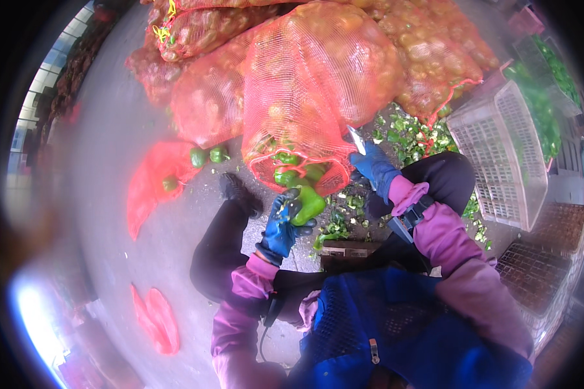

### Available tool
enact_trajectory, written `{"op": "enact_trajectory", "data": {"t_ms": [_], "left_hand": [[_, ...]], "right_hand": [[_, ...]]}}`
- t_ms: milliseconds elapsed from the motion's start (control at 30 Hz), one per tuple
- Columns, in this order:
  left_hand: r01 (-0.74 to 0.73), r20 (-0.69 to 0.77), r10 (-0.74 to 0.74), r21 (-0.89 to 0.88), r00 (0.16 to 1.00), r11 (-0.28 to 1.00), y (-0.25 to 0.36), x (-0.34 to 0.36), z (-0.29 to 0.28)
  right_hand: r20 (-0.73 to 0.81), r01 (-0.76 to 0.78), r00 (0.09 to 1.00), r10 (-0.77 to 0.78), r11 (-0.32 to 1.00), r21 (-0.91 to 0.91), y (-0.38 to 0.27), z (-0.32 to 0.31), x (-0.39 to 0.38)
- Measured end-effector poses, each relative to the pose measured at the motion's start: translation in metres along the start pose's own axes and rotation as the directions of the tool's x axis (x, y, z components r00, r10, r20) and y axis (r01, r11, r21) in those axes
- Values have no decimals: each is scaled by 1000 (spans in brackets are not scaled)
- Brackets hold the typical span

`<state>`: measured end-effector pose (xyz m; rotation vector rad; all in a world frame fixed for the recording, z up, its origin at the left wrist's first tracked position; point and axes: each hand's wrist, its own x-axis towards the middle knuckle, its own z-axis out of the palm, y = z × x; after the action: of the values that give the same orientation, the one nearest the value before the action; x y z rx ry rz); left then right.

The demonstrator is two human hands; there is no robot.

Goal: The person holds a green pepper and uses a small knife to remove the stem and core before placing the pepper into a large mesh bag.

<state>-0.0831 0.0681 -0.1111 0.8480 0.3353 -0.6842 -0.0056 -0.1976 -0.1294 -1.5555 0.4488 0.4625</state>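
Observation:
My left hand (280, 228), in a blue glove, is closed on a green bell pepper (309, 206) just in front of the mouth of a red mesh sack (298, 78). The sack lies on its side, its mouth toward me, and more green peppers (284, 176) show inside the opening. At the right rim of that mouth, my gloved right hand (375, 167) is closed on a knife (355, 140), blade pointing up and away from me. Whether its fingers also grip the mesh cannot be made out.
Full red mesh sacks (428, 48) are heaped behind. Green trimmings (412, 137) litter the ground at right, near a pale plastic crate (499, 155) and brown crates (535, 275). Loose peppers (208, 155) lie left by an empty red sack (150, 188); red mesh (156, 321) lies nearer.

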Motion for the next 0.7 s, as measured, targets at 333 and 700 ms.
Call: {"op": "enact_trajectory", "data": {"t_ms": [333, 700], "left_hand": [[-714, 375, 638, 557, 672, 424, 50, -15, 95], [-716, 539, 474, 570, 696, 403, 73, 8, 96]], "right_hand": [[473, 6, 868, -151, 956, 294, -84, 22, -106], [470, 690, 713, -520, 405, -600, -128, -16, -137]]}}
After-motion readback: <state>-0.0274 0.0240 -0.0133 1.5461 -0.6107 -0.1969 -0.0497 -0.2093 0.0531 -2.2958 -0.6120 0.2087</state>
